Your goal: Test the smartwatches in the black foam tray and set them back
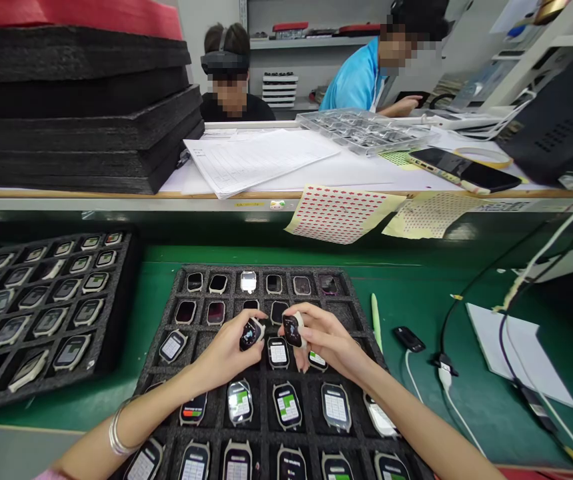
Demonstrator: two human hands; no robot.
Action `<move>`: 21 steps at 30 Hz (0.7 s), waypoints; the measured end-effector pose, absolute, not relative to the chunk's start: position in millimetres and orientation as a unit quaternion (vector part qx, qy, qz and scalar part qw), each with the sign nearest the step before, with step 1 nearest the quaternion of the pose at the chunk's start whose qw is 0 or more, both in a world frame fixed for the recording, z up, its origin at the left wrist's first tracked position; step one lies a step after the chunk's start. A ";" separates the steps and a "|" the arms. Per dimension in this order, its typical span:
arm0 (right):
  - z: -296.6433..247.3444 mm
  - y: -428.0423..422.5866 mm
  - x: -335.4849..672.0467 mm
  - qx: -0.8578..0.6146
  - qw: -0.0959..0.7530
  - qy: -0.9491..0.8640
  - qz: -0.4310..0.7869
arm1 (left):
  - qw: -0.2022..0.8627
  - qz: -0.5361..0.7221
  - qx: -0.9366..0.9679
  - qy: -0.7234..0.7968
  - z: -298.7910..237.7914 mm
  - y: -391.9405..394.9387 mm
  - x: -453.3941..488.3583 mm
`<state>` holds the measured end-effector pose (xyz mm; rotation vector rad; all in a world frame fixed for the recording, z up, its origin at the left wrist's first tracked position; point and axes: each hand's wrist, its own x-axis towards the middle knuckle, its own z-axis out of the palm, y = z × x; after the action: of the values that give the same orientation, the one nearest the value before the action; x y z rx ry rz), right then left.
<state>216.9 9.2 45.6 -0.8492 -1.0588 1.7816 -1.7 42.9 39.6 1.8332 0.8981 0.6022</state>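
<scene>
In my left hand (229, 353) is a strapless smartwatch (251, 333) with its dark screen lit by a small figure. A second smartwatch (293, 329), of similar look, is gripped by the fingers of my right hand (323, 337). Both are held apart from each other above a black foam tray (206, 350). Rows of smartwatch bodies lie in its compartments, several showing white and green screens, such as the watch (287, 405) below my hands. The upper rows hold watches with dark screens. My hands and forearms cover some compartments.
Another foam tray (131, 267) of watches lies at left. A green pen (376, 320), a black charger (409, 339) and cables (451, 373) lie at right. Above, the shelf bears stacked black foam (76, 127), papers (261, 160) and a phone (463, 170). Two people (226, 73) are across the bench.
</scene>
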 end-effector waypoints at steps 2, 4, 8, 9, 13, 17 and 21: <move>44.6 9.5 216.6 -0.340 0.435 -0.429 0.715 | 0.487 0.240 0.754 0.370 40.1 42.6 -2.1; 43.8 9.8 216.4 -0.335 0.434 -0.432 0.716 | 0.485 0.248 0.752 0.372 39.9 42.4 -2.5; 44.3 9.3 215.8 -0.337 0.441 -0.436 0.709 | 0.481 0.252 0.756 0.365 38.7 42.6 -3.3; 44.6 9.1 215.8 -0.339 0.443 -0.436 0.706 | 0.480 0.252 0.757 0.366 38.6 42.7 -3.4; 44.4 8.8 215.9 -0.343 0.441 -0.442 0.702 | 0.472 0.257 0.757 0.372 39.9 42.7 -4.2; 43.8 9.1 215.7 -0.343 0.441 -0.445 0.700 | 0.478 0.247 0.756 0.372 41.4 42.4 -5.0; 45.5 8.5 215.2 -0.350 0.445 -0.445 0.695 | 0.477 0.247 0.760 0.365 41.8 42.5 -4.4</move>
<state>215.2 8.5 45.5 -0.8664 -1.1025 1.7215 -4.4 42.5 41.8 1.8569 0.8920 0.6038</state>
